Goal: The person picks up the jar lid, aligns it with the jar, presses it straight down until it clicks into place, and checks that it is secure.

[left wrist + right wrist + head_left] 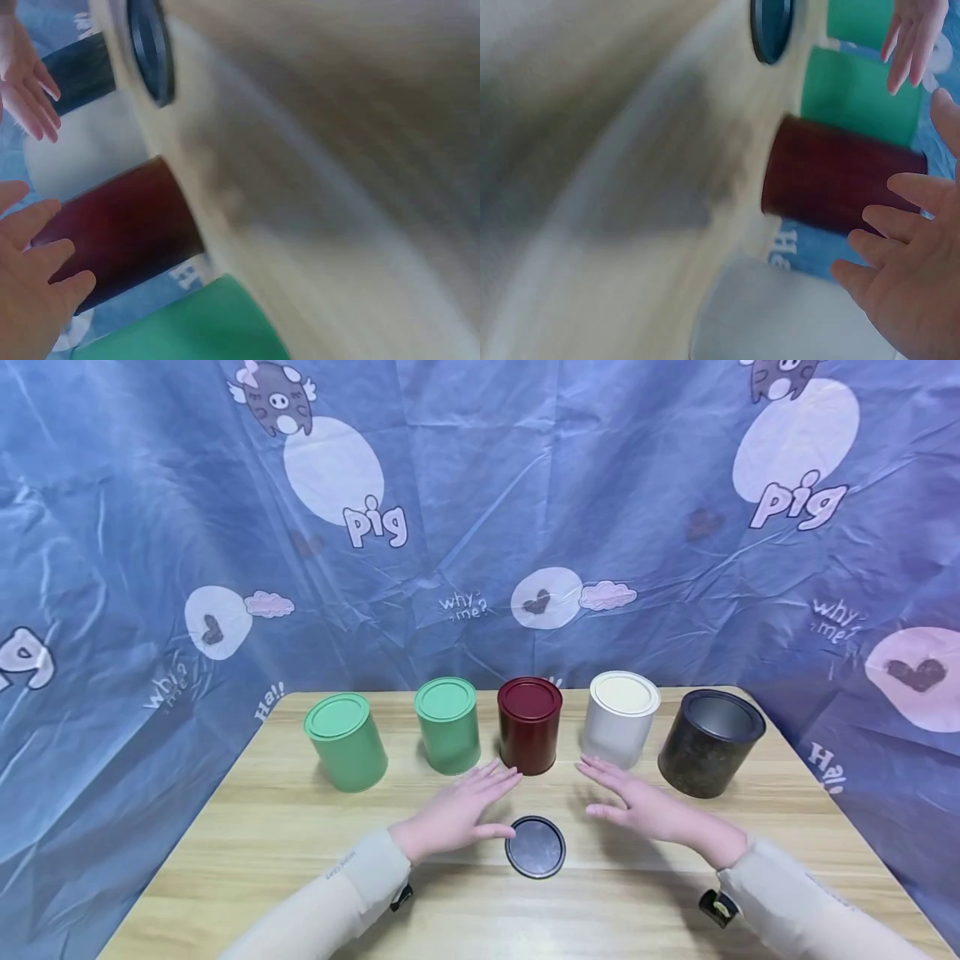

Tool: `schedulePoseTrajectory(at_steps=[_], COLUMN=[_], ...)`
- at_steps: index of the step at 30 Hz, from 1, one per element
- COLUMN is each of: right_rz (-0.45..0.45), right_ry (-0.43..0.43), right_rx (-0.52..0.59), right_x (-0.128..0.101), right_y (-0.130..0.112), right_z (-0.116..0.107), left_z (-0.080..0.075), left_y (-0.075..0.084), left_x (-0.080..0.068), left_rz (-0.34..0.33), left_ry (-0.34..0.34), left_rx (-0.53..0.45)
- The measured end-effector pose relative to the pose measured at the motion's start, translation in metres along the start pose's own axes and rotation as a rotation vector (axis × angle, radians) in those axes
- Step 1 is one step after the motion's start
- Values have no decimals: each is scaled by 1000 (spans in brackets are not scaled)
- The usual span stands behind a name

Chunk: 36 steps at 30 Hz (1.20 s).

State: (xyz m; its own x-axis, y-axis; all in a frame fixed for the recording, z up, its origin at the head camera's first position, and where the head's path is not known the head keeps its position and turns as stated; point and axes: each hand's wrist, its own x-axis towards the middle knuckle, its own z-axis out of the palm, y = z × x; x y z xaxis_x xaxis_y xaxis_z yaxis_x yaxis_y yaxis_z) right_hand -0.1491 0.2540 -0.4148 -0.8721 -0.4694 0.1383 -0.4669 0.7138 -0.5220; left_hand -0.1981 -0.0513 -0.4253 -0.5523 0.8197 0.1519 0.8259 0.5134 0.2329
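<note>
My left hand (463, 810) hovers above the table with fingers spread, its thumb overlapping the left rim of a round black lid (536, 847) in the head view. Over the table to the right, my right hand (637, 806) is also held out with straight fingers, holding nothing. A dark red can (529, 727) with its lid on stands just beyond the fingertips of my left hand. Behind my right fingertips is a white lidded can (621, 718). Farther right stands a black can (711, 743) with a dark recessed top. In the left wrist view my left fingers (49, 255) overlap the red can.
Two green lidded cans, one at the far left (347, 743) and one (448, 727) left of the red can, complete the row along the back of the wooden table (262, 860). A blue printed cloth (465, 510) hangs behind the table.
</note>
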Motion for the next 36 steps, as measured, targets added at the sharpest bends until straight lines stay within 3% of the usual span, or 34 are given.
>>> schedulePoseTrajectory(at_steps=[4,9,15,24,36], right_rz=[-25,-30,-38,-89,-116], right_ry=[-48,-112,-125,-159,-164], right_rx=[-26,-49,-74,-88,-110], right_x=[0,0,1,7,8], right_y=[-2,-6,-9,-1,-2], right_z=[14,32,46,56,64], left_z=[11,21,30,36,39], left_y=[-1,0,-2,0,4], left_x=[-6,-10,-9,-7,-5], left_rz=[-17,-70,-92,-153,-181], left_ry=[-35,-107,-159,-258,-298], left_rx=[48,36,82,96,123])
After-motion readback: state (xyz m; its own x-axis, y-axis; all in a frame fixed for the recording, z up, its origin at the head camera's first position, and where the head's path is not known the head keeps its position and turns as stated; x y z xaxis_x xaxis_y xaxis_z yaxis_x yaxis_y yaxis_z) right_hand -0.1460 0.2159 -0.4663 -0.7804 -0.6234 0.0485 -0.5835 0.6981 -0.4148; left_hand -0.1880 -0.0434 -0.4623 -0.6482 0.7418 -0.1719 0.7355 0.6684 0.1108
